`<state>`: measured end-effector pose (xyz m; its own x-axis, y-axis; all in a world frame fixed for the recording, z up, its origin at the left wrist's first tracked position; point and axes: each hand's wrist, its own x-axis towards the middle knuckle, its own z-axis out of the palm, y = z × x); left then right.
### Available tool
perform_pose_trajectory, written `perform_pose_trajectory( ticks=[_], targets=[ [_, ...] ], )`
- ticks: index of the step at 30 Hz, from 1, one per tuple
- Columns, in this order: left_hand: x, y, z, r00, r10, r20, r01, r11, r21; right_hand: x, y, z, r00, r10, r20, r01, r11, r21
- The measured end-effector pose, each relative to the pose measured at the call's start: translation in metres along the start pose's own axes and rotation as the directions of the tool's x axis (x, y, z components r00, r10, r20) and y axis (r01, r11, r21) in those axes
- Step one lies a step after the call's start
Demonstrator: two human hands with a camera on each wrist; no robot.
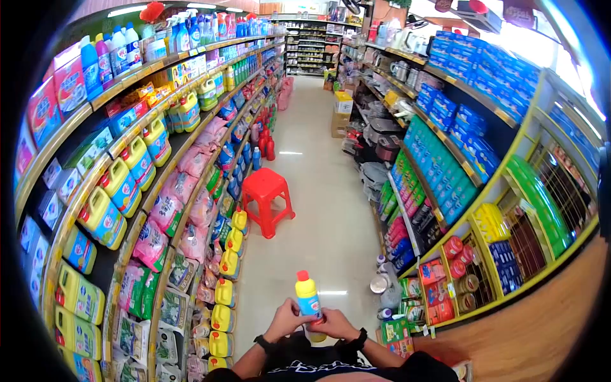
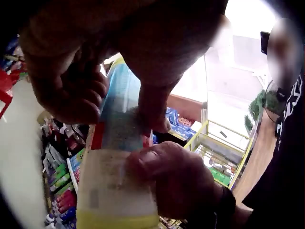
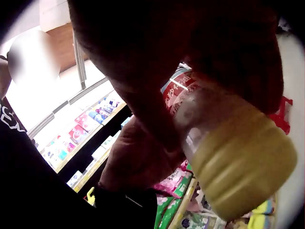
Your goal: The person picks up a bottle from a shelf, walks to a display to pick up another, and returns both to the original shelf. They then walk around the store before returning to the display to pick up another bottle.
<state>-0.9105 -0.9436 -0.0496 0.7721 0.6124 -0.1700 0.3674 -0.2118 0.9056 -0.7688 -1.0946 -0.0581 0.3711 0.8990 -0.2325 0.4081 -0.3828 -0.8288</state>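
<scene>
A yellow cleaner bottle (image 1: pixel 308 291) with a red cap and a blue label is held in front of the person's body, cap pointing up and away. My left hand (image 1: pixel 284 322) grips its left side, fingers curled and thumb on the label. From the other side my right hand (image 1: pixel 336 323) grips it lower down. In the left wrist view the bottle (image 2: pixel 116 186) shows its back label, and the right thumb lies against it. The right wrist view has the ribbed yellow base of the bottle (image 3: pixel 243 162) sticking out below the hands.
Shelves at left carry yellow jugs (image 1: pixel 118 186), pink bags (image 1: pixel 151 245) and spray bottles. A red stool (image 1: pixel 267 197) stands in the aisle ahead. Shelves at right hold blue boxes (image 1: pixel 474 127) and pots. A wooden counter (image 1: pixel 503 337) lies close at lower right.
</scene>
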Motion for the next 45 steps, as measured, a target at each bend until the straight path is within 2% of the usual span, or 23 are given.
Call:
perform_pose_trajectory(
  ticks=[4, 7, 8, 14, 17, 18, 20, 22, 24, 27, 29, 30, 31, 32, 35, 36, 39, 42, 45],
  targets=[
    [0.102, 0.035, -0.019, 0.988, 0.083, 0.132, -0.101, 0.986, 0.136, 0.076, -0.010, -0.056, 0.996, 0.063, -0.070, -0.062, 0.998, 0.013],
    [0.162, 0.047, -0.018, 0.994, 0.107, 0.040, -0.102, 0.990, -0.095, 0.132, 0.000, -0.082, 0.991, 0.099, -0.094, -0.087, 0.988, 0.124],
    [0.184, 0.051, -0.017, 0.996, 0.079, 0.041, -0.077, 0.996, -0.054, 0.149, 0.003, -0.092, 0.989, 0.083, -0.123, -0.064, 0.987, 0.149],
    [0.330, 0.061, 0.004, 0.998, 0.066, -0.001, -0.066, 0.993, -0.099, 0.280, 0.062, -0.165, 0.993, 0.024, -0.116, -0.007, 0.990, 0.142],
    [0.403, 0.093, 0.007, 0.999, 0.042, -0.022, -0.044, 0.996, -0.077, 0.341, 0.060, -0.227, 0.995, 0.007, -0.103, 0.002, 0.996, 0.093],
    [0.432, 0.103, 0.006, 0.997, 0.065, -0.032, -0.067, 0.997, -0.045, 0.360, 0.057, -0.246, 0.994, 0.005, -0.106, 0.013, 0.987, 0.162],
    [0.481, 0.114, 0.005, 0.995, 0.092, -0.047, -0.091, 0.996, 0.017, 0.406, 0.059, -0.285, 0.996, -0.031, -0.088, 0.039, 0.995, 0.096],
    [0.526, 0.134, 0.002, 0.996, 0.055, -0.075, -0.055, 0.998, 0.006, 0.451, 0.066, -0.318, 0.997, -0.049, -0.065, 0.051, 0.998, 0.024],
    [0.567, 0.149, -0.004, 0.994, 0.032, -0.109, -0.034, 0.999, -0.018, 0.493, 0.063, -0.345, 0.994, -0.093, -0.057, 0.094, 0.995, 0.029],
    [0.626, 0.145, -0.010, 0.984, 0.015, -0.177, -0.013, 1.000, 0.013, 0.550, 0.044, -0.384, 0.991, -0.131, -0.028, 0.132, 0.991, 0.016],
    [0.659, 0.153, -0.015, 0.967, 0.012, -0.254, -0.050, 0.988, -0.145, 0.592, 0.042, -0.402, 0.988, -0.153, 0.001, 0.153, 0.988, 0.022],
    [0.677, 0.159, -0.019, 0.962, -0.011, -0.274, -0.059, 0.968, -0.245, 0.616, 0.049, -0.406, 0.978, -0.209, 0.007, 0.209, 0.977, 0.032],
    [0.697, 0.161, -0.023, 0.957, -0.032, -0.289, -0.071, 0.938, -0.340, 0.638, 0.055, -0.412, 0.981, -0.191, 0.025, 0.190, 0.981, 0.026],
    [0.720, 0.153, -0.024, 0.949, -0.009, -0.314, -0.099, 0.940, -0.327, 0.662, 0.060, -0.416, 0.984, -0.172, 0.040, 0.171, 0.985, 0.020],
    [0.795, 0.131, -0.034, 0.956, -0.052, -0.289, -0.059, 0.931, -0.360, 0.730, 0.052, -0.444, 0.986, -0.138, 0.094, 0.137, 0.990, 0.014],
    [0.830, 0.091, -0.027, 0.952, 0.039, -0.303, -0.148, 0.926, -0.346, 0.751, 0.058, -0.450, 0.987, -0.128, 0.100, 0.127, 0.992, 0.015],
    [0.910, 0.098, -0.040, 0.945, 0.043, -0.324, -0.194, 0.872, -0.450, 0.817, 0.054, -0.481, 0.992, -0.100, 0.082, 0.096, 0.994, 0.051],
    [0.989, 0.105, -0.058, 0.971, -0.013, -0.241, -0.100, 0.887, -0.451, 0.880, 0.054, -0.517, 0.993, -0.088, 0.085, 0.081, 0.994, 0.077],
    [1.055, 0.130, -0.080, 0.959, -0.018, -0.282, -0.066, 0.956, -0.285, 0.946, 0.045, -0.546, 0.997, -0.070, 0.011, 0.070, 0.997, 0.008]
  ],
)
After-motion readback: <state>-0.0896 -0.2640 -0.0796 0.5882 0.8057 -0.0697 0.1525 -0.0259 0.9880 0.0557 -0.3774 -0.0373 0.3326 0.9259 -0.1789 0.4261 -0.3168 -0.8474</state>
